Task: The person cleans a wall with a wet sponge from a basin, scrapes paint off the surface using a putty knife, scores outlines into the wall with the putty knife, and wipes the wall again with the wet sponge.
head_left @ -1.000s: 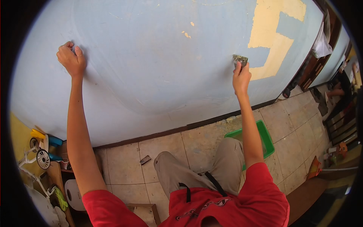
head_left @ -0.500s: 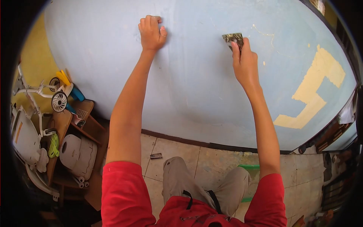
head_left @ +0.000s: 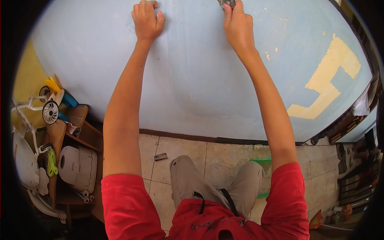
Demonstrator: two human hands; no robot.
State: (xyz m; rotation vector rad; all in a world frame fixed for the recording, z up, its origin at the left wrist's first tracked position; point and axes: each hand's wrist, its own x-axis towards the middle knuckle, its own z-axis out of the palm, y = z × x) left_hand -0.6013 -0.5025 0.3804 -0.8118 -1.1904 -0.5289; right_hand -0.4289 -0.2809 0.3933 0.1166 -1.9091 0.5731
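The light blue wall fills the space before me, with a bare cream patch at the right where the paint is gone. High on the wall, my right hand grips a stained flat scraper between thumb and fingers; the top of its blade is cut off by the view's edge. To the left, my left hand rests against the wall with its fingers curled in. Its palm side is hidden, so anything inside it cannot be made out.
A wooden shelf with a grey plastic case and a white wheeled frame stands at the left. On the tiled floor lie a small dark object and paint scrapings. A green plastic item is by my knee.
The scraper has moved up and to the left with my right hand, relative to the cream patch. The view has tilted down somewhat. My left hand stays at the wall, curled as before.
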